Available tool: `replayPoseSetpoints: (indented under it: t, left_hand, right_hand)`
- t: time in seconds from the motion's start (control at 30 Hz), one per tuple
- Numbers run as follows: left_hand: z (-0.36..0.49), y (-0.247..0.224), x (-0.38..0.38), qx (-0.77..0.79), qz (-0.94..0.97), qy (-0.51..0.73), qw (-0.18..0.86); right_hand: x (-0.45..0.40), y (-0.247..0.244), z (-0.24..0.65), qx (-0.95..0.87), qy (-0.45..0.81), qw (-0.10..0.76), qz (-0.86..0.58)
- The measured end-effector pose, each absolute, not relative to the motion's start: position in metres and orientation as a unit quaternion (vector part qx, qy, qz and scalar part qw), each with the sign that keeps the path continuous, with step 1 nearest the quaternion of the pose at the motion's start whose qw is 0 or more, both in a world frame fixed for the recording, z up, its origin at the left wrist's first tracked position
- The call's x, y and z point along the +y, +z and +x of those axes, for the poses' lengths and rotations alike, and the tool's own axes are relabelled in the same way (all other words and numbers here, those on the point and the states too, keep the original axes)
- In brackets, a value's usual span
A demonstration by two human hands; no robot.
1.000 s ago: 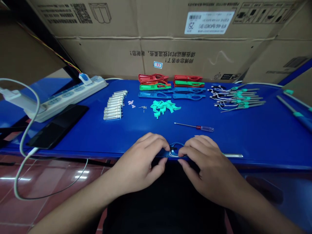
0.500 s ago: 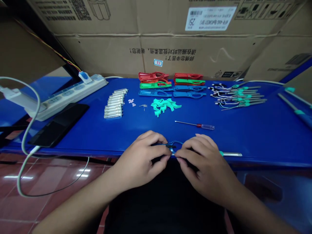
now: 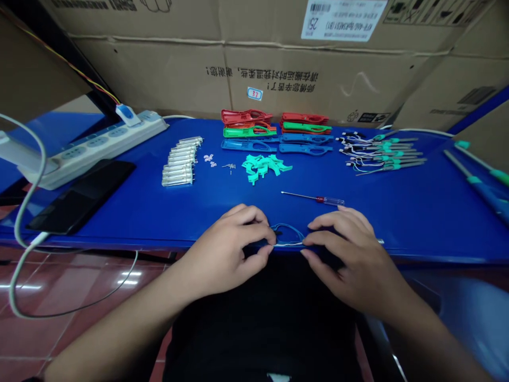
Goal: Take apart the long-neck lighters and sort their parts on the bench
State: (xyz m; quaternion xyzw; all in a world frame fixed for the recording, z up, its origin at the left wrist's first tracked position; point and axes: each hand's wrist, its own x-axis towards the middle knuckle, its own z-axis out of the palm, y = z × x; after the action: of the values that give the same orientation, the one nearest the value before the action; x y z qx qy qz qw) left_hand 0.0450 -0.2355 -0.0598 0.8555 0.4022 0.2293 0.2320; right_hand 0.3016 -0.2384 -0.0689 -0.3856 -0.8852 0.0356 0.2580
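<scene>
At the table's front edge, my left hand grips the left part of a blue plastic shell, whose looped end shows between my hands. A thin white wire runs along the near side of the loop. My right hand is at the loop's right end, thumb and fingers apart, with its index fingertip close to the wire; whether it touches is unclear. Beyond my hands lies a screwdriver with a red and clear handle.
Farther back are turquoise clips, red, green and blue shells, clear cases, small screws and wired rods. A phone and a power strip lie left. A cardboard box stands behind.
My right hand has moved right, away from my left, and its fingers have spread. More of the blue loop and the white wire now shows. The whole view has shifted slightly.
</scene>
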Motion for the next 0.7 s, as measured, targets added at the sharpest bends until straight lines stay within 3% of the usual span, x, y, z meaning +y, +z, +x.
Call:
replayPoseSetpoints:
  t: [0.43, 0.7]
  left_hand:
    - [0.048, -0.057, -0.236, 0.405, 0.858, 0.234, 0.214]
    - [0.045, -0.059, -0.227, 0.396, 0.874, 0.239, 0.151]
  right_hand:
    - [-0.225, -0.063, 0.303, -0.903, 0.057, 0.211, -0.369]
    - [-0.210, -0.060, 0.311, -0.899, 0.088, 0.235, -0.359]
